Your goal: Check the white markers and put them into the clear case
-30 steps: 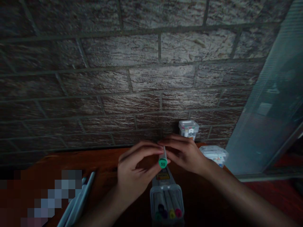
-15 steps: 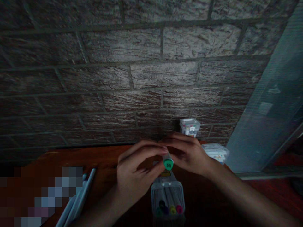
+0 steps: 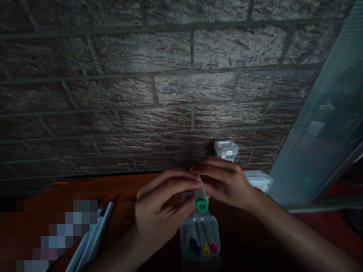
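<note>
Both hands meet over the middle of a dark red-brown table (image 3: 119,192), pinched on one grey marker (image 3: 200,194) with a green end cap marked 55 that points towards me. My left hand (image 3: 159,209) grips it with thumb and forefinger from the left. My right hand (image 3: 224,181) holds it from the right, fingers curled over the barrel. Just below the hands lies a clear plastic marker case (image 3: 200,236) with several markers in it, their coloured caps facing me.
A brick wall (image 3: 170,94) rises right behind the table. Two small clear boxes of markers, one (image 3: 226,149) upright and one (image 3: 258,180) lower, stand by the wall at right. Loose grey markers (image 3: 93,234) lie at lower left. A glass panel (image 3: 326,121) is at right.
The green-capped marker has come slightly nearer and lower in the view, still held by both hands. The hands have barely shifted.
</note>
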Motion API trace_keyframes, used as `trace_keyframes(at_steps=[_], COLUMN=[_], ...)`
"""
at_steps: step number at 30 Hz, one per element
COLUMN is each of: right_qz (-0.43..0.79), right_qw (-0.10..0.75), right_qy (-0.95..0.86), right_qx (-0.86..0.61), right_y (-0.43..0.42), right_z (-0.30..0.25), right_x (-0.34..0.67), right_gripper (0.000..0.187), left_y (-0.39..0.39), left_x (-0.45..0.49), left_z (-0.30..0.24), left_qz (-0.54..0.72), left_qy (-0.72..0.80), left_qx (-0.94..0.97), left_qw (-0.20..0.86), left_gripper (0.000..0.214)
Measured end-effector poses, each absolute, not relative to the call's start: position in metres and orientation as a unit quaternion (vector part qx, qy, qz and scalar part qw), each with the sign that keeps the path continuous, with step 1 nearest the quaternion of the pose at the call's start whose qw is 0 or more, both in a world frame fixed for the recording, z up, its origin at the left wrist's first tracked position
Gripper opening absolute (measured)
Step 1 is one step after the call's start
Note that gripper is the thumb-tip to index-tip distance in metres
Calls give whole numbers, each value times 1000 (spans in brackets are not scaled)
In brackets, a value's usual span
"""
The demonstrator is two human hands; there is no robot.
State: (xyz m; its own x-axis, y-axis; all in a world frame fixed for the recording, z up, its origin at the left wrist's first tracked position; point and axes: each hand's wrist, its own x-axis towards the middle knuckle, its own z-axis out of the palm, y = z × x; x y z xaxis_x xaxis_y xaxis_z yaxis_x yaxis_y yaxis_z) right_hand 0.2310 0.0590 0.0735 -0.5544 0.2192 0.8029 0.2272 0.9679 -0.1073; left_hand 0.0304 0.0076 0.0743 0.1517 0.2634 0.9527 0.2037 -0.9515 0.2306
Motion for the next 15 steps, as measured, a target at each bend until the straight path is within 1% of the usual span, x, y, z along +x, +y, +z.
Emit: trace_keyframes(at_steps=[7, 15], right_qz=[-7, -8], right_qw=[452, 453], right_qy=[-884, -883], right_qx=[-120, -119], right_y=[57, 57], right_z=[76, 77], right_x=[231, 230], right_gripper=[16, 17], left_y=[6, 5], left_x=[30, 30], left_z=[74, 75], left_qz=[636, 633], left_qy=[147, 140], left_qx=[757, 761], left_qw=[28, 23], left_gripper=[35, 33])
